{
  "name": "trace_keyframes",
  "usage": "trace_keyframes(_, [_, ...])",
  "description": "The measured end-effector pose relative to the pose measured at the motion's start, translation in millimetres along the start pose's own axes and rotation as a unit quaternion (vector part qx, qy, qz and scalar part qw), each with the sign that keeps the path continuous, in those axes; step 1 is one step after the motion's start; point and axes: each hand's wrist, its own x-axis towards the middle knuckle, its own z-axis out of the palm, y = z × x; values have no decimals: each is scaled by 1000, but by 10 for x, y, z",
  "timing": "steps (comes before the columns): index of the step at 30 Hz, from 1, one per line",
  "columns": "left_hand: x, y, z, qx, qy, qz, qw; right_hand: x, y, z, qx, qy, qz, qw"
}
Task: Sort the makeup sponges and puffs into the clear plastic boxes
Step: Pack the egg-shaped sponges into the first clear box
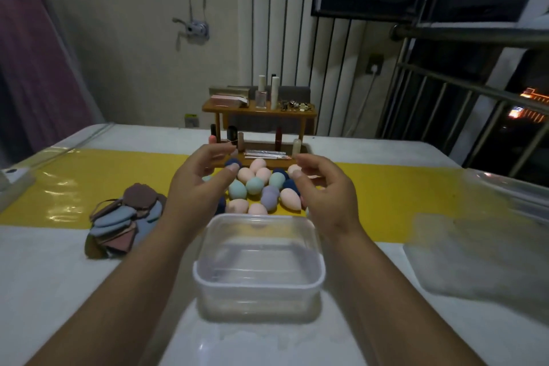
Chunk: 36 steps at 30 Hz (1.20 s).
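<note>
A heap of egg-shaped makeup sponges in pink, teal, lilac and navy lies on the yellow strip of the table. Just in front of it stands a clear plastic box with nothing in it. My left hand hovers over the left edge of the heap, fingers loosely curved and holding nothing. My right hand hovers over the right edge in the same way. A stack of flat puffs in brown, blue and pink lies to the left of the box.
A small wooden shelf with bottles, tubes and brushes stands behind the sponges. A clear lid or box lies at the right, another clear box beyond it. A clear container edge shows at far left.
</note>
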Motion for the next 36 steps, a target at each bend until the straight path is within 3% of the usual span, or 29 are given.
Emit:
trace_keyframes(10, [-132, -91, -77, 48, -2, 15, 999, -123, 68, -89, 3, -5, -1, 1000])
trace_keyframes(17, [-179, -198, -98, 85, -86, -43, 992, -191, 134, -30, -15, -104, 28, 994])
trace_keyframes(25, [-153, -269, -182, 93, -140, -71, 983, -151, 199, -103, -31, -120, 44, 991])
trace_keyframes(31, [-160, -315, -187, 134, -194, -117, 965, -86, 238, -212, -150, -241, 113, 952])
trace_keyframes(36, [-159, -287, -136, 83, -150, -150, 974, -95, 167, -188, -73, -287, 136, 945])
